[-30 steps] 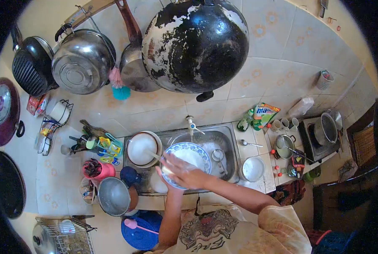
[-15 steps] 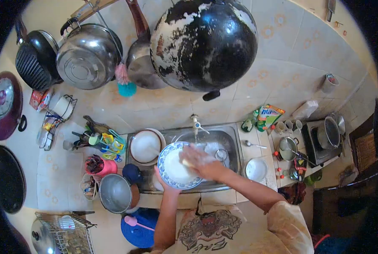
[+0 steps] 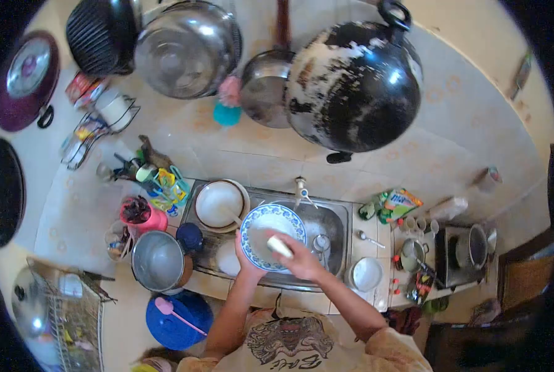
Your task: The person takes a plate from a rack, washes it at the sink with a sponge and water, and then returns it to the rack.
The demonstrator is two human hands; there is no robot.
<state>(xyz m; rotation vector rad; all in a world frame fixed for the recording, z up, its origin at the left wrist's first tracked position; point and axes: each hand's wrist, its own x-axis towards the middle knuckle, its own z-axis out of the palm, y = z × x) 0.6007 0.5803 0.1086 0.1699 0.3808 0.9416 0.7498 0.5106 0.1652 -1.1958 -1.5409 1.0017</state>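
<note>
Over the sink [image 3: 345,229] my left hand [image 3: 249,263] grips the lower left rim of a white bowl [image 3: 267,226] with a blue floral rim, its inside facing up. My right hand [image 3: 301,260] is closed on a small pale sponge-like block [image 3: 280,247], held over the lower right part of the bowl. Behind the bowl stands the tap [image 3: 301,191]. Left of it, stacked plates [image 3: 219,205] rest at the sink's left side, with a utensil handle beside them. A metal strainer or cup [image 3: 321,242] lies in the basin.
A large pot [image 3: 158,260] and a dark blue cup [image 3: 190,237] stand left of the sink. At the right are a white bowl [image 3: 367,274], a green detergent pouch [image 3: 399,204] and a stove [image 3: 453,257]. A black wok [image 3: 354,87] hangs above.
The camera view has shifted and turned, so the hanging pans appear further right. My right hand has moved lower over the bowl, and the pale block shows more clearly.
</note>
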